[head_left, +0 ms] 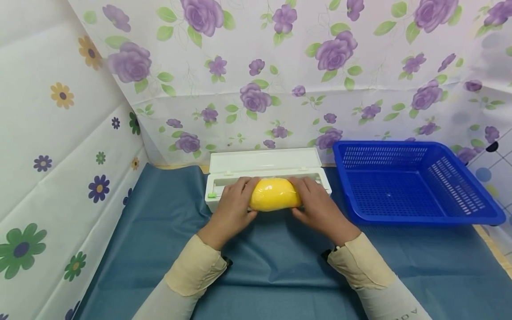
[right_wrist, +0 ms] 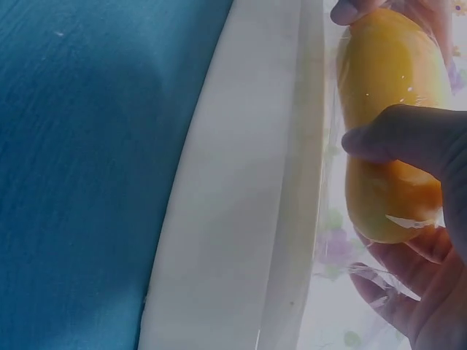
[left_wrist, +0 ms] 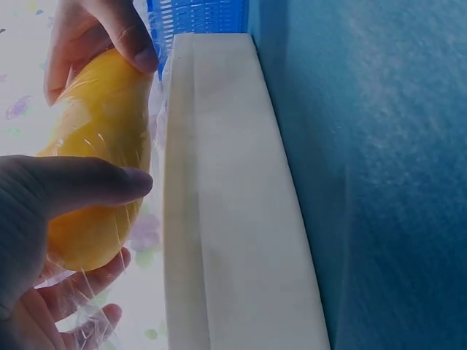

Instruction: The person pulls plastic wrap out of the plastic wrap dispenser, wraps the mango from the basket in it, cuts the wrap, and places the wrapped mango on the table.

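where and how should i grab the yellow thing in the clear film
Probably by its two rounded ends, coming in from left and right: the yellow thing is elongated and lies crosswise, and the left hand and right hand grip it there now.

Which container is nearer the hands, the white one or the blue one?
The white box, its lid raised: the left hand and right hand hold the yellow thing close by it. The blue basket sits farther off, to the right.

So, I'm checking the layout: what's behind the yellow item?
Behind the yellow item, gripped by the left hand and right hand, is a white box, its lid open. Item and hands cover part of its interior; what lies there is hidden.
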Demonstrator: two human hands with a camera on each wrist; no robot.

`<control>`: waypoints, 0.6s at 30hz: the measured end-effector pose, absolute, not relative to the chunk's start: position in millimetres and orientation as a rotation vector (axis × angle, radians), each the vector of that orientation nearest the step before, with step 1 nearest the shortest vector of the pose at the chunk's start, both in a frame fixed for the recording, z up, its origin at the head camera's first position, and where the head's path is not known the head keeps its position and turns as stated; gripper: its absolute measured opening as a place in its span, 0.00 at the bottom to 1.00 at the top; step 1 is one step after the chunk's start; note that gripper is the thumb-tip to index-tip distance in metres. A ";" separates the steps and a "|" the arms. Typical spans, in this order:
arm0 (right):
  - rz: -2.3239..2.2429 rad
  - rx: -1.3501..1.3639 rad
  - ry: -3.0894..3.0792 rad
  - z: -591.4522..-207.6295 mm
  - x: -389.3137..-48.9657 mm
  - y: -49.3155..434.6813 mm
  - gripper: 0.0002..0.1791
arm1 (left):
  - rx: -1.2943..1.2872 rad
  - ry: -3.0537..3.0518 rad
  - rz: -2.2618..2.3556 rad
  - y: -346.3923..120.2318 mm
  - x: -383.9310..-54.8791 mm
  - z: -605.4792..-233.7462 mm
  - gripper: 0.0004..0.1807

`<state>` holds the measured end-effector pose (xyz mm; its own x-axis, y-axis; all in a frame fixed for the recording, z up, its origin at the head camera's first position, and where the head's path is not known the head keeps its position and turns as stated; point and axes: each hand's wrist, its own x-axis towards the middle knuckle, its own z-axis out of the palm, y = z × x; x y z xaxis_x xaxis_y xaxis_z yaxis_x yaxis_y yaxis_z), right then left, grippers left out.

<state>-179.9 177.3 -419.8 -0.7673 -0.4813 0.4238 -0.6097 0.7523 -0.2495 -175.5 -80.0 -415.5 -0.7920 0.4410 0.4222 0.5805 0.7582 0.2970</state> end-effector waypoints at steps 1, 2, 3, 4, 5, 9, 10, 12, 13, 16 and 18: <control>0.540 0.843 -2.609 -418.9 -179.6 177.2 0.44 | -0.788 -2.621 -0.598 -80.1 -175.5 -415.0 0.48; 0.544 0.843 -2.600 -418.1 -179.3 177.1 0.44 | -0.788 -2.613 -0.600 -80.2 -175.4 -414.4 0.48; 0.546 0.842 -2.591 -417.4 -178.9 177.0 0.44 | -0.789 -2.603 -0.601 -80.2 -175.3 -413.8 0.48; 0.549 0.841 -2.581 -416.8 -178.8 176.8 0.44 | -0.789 -2.591 -0.605 -80.3 -175.0 -413.2 0.48; 0.552 0.838 -2.572 -416.2 -178.7 176.5 0.44 | -0.791 -2.576 -0.611 -80.4 -174.8 -412.7 0.48; 0.547 0.821 -2.534 -415.3 -178.4 176.2 0.44 | -0.791 -2.523 -0.626 -79.8 -174.4 -411.5 0.46; 0.546 0.818 -2.524 -415.1 -178.4 176.2 0.44 | -0.791 -2.506 -0.628 -79.5 -174.2 -411.2 0.45; 0.545 0.810 -2.503 -414.7 -178.1 176.2 0.44 | -0.787 -2.479 -0.622 -79.0 -174.2 -410.6 0.44; 0.546 0.810 -2.491 -414.6 -178.0 176.0 0.44 | -0.786 -2.465 -0.620 -78.8 -174.1 -410.3 0.44; 0.558 0.813 -2.444 -414.1 -177.6 175.6 0.45 | -0.788 -2.427 -0.623 -78.3 -173.5 -409.2 0.43; 0.570 0.815 -2.412 -414.0 -177.3 175.0 0.45 | -0.790 -2.412 -0.628 -78.3 -173.4 -408.9 0.43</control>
<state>-177.3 175.0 -414.0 -0.6798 -0.4269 0.5964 -0.6486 0.7295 -0.2172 -173.4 -78.3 -408.9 -0.6941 0.3989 0.5993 0.6405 0.7221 0.2612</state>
